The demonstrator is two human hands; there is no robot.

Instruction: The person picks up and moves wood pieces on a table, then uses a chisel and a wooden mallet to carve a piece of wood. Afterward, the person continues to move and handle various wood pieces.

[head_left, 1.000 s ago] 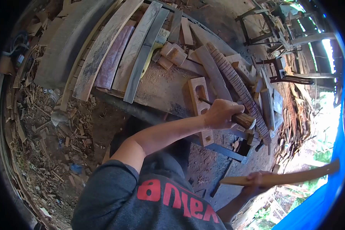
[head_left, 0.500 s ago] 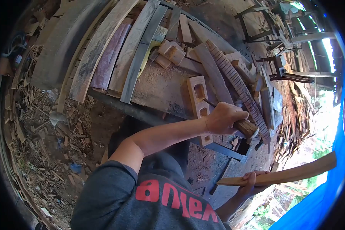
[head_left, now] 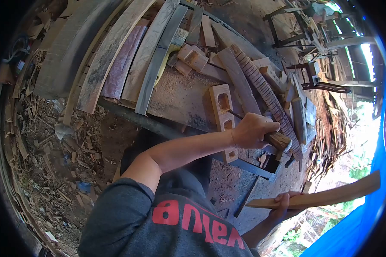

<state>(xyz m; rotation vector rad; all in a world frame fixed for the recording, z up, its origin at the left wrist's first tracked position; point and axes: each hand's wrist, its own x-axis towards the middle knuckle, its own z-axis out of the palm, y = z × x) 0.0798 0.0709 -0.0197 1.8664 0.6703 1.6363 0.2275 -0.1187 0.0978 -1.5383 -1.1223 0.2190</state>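
My left hand [head_left: 256, 130] is closed round a chisel [head_left: 280, 141] with a thick, worn wooden handle. The thin dark blade slants up and left toward the uppermost recess of a wooden block [head_left: 221, 103]. Several recesses are cut along this light-coloured block, which lies across the edge of the workbench [head_left: 176, 98]. Lower right, my right hand [head_left: 283, 203] grips a long, slightly curved wooden bar [head_left: 330, 197], held in the air apart from the block. Its fingers wrap round the bar nearer the left end. The blade's tip is small, so its exact contact is hard to see.
Long boards [head_left: 116, 64] lie across the bench's left side. A brush [head_left: 181, 34], a second recessed block [head_left: 194, 58] and a ridged wooden strip [head_left: 266, 94] rest among scraps farther right. Wood chips [head_left: 73, 171] litter the floor. A blue sheet [head_left: 351, 231] hangs at right.
My right hand and the wooden bar have shifted slightly right. My left hand and the chisel have moved a little to the right, while the block stays in place.
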